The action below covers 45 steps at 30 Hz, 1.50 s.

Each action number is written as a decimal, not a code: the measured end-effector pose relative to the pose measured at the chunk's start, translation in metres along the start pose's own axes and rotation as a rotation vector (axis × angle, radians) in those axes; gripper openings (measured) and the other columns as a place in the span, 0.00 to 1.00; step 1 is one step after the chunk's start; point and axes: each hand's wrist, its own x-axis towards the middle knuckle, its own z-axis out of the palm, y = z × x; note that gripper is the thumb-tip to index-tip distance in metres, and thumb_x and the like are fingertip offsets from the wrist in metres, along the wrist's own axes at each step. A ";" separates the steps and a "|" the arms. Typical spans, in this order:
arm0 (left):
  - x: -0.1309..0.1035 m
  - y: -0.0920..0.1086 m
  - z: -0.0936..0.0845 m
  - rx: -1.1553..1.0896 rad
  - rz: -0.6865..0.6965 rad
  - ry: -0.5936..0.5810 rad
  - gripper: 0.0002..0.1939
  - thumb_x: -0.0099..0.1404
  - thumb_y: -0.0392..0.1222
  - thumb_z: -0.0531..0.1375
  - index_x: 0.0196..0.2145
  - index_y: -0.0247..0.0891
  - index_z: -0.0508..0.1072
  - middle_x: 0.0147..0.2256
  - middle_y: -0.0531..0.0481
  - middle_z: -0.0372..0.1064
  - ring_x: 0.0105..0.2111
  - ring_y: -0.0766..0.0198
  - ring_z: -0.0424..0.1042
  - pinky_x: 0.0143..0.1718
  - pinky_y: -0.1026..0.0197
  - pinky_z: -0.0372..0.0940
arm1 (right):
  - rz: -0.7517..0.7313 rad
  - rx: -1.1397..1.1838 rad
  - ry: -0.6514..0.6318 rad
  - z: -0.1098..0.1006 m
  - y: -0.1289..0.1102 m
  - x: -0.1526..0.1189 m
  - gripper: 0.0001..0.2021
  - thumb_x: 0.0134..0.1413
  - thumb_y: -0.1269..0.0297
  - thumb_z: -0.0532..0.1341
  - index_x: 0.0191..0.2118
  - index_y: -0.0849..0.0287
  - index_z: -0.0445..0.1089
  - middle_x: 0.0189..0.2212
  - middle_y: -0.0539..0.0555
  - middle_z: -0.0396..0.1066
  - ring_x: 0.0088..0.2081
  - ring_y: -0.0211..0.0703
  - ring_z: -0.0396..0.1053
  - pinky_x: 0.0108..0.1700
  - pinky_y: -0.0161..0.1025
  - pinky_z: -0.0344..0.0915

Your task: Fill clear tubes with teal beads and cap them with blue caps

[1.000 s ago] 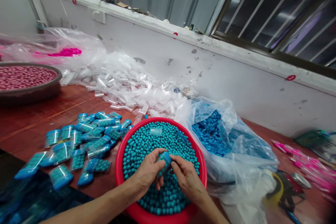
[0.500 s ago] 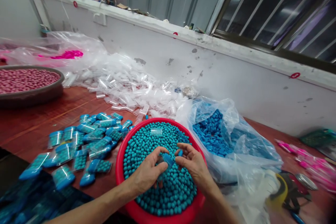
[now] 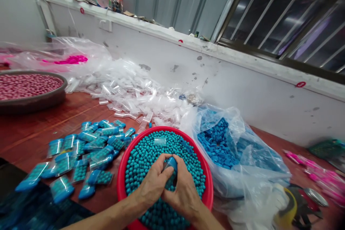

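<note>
Above the red basin (image 3: 122, 172) of teal beads (image 3: 145, 147), my two hands meet around a small clear plastic container with a blue cap (image 3: 171, 165). My left hand (image 3: 152, 179) grips its body, with the thumb across the front. From the other side, my right hand (image 3: 184, 192) closes on it, its fingertips at the capped end. The lower part of the container is hidden by my fingers. One empty clear sleeve (image 3: 160, 141) lies on the beads behind my hands.
Bead-filled packs with blue caps (image 3: 63, 163) lie on the left. Behind is a heap of clear sleeves (image 3: 129, 91). A plastic bag of blue caps (image 3: 218, 140) touches the basin's right. A brown tray of pink beads (image 3: 32, 97) stands far left; yellow tape (image 3: 288, 205) lies right.
My right hand has come in from the right, bringing the small blue piece in its fingers to the container. Both hands now close together around it. The view has shifted slightly.
</note>
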 end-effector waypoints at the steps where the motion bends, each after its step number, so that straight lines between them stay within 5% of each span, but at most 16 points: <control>1: 0.000 -0.001 0.001 0.001 -0.003 0.012 0.14 0.57 0.41 0.53 0.42 0.37 0.63 0.32 0.52 0.67 0.34 0.63 0.66 0.38 0.62 0.61 | -0.021 -0.006 0.029 0.001 -0.002 0.001 0.30 0.38 0.68 0.61 0.51 0.59 0.52 0.42 0.56 0.64 0.40 0.45 0.66 0.41 0.39 0.65; 10: 0.002 -0.014 0.009 0.251 0.095 0.125 0.05 0.57 0.36 0.50 0.33 0.39 0.63 0.25 0.55 0.61 0.27 0.65 0.62 0.32 0.65 0.58 | -0.104 -0.086 0.117 0.016 0.016 -0.008 0.28 0.39 0.66 0.59 0.50 0.62 0.51 0.39 0.59 0.62 0.36 0.48 0.67 0.35 0.41 0.66; 14: -0.001 -0.019 0.001 0.388 0.101 0.104 0.06 0.59 0.37 0.49 0.34 0.39 0.63 0.29 0.53 0.65 0.32 0.63 0.65 0.37 0.64 0.59 | 0.007 -0.117 -0.059 0.018 0.017 -0.012 0.33 0.40 0.65 0.59 0.54 0.65 0.49 0.43 0.63 0.62 0.39 0.50 0.66 0.38 0.44 0.65; 18: -0.006 -0.003 -0.036 0.631 0.087 0.103 0.12 0.60 0.41 0.49 0.42 0.40 0.63 0.33 0.52 0.68 0.33 0.62 0.67 0.37 0.63 0.59 | 0.032 -0.110 -0.265 0.005 0.022 -0.008 0.40 0.43 0.61 0.61 0.60 0.61 0.42 0.52 0.63 0.57 0.46 0.52 0.64 0.43 0.45 0.63; 23: -0.008 0.032 -0.114 1.193 -0.064 0.368 0.22 0.62 0.46 0.45 0.53 0.43 0.58 0.34 0.48 0.71 0.34 0.55 0.70 0.36 0.58 0.60 | 0.142 -0.103 -0.181 -0.011 0.042 0.030 0.18 0.56 0.60 0.50 0.51 0.63 0.62 0.39 0.58 0.70 0.41 0.46 0.67 0.44 0.41 0.61; 27: -0.002 0.037 -0.147 1.551 -0.114 0.572 0.24 0.63 0.44 0.43 0.56 0.39 0.56 0.40 0.39 0.69 0.35 0.49 0.70 0.33 0.53 0.61 | 0.157 -0.307 -0.109 0.000 0.050 0.078 0.19 0.57 0.60 0.50 0.52 0.63 0.59 0.39 0.58 0.69 0.42 0.46 0.67 0.44 0.39 0.60; 30: 0.007 0.033 -0.138 1.642 0.041 0.601 0.22 0.63 0.41 0.43 0.54 0.36 0.59 0.40 0.38 0.67 0.39 0.50 0.68 0.36 0.55 0.61 | 0.128 -0.368 -0.111 0.018 0.054 0.104 0.20 0.53 0.62 0.56 0.51 0.63 0.59 0.45 0.62 0.64 0.44 0.50 0.65 0.43 0.42 0.60; 36: 0.035 0.018 -0.079 1.512 0.227 0.277 0.24 0.61 0.38 0.49 0.55 0.40 0.55 0.47 0.43 0.62 0.45 0.56 0.64 0.42 0.58 0.60 | -0.015 -0.341 -0.208 0.028 0.053 0.105 0.10 0.50 0.67 0.57 0.41 0.59 0.63 0.37 0.54 0.67 0.40 0.44 0.65 0.41 0.38 0.60; 41: 0.041 -0.001 -0.055 1.340 0.138 -0.014 0.17 0.61 0.39 0.48 0.47 0.37 0.62 0.39 0.42 0.69 0.41 0.54 0.68 0.39 0.58 0.60 | -0.166 -0.234 -0.279 0.009 0.043 0.068 0.11 0.52 0.73 0.54 0.42 0.57 0.63 0.37 0.51 0.66 0.40 0.39 0.64 0.43 0.33 0.59; 45: 0.033 -0.007 -0.055 1.253 -0.021 -0.078 0.12 0.59 0.38 0.49 0.41 0.36 0.64 0.33 0.41 0.70 0.38 0.51 0.69 0.36 0.55 0.59 | -0.118 -0.154 -0.299 -0.006 0.053 0.047 0.17 0.53 0.71 0.54 0.49 0.59 0.60 0.43 0.56 0.65 0.46 0.42 0.62 0.48 0.36 0.57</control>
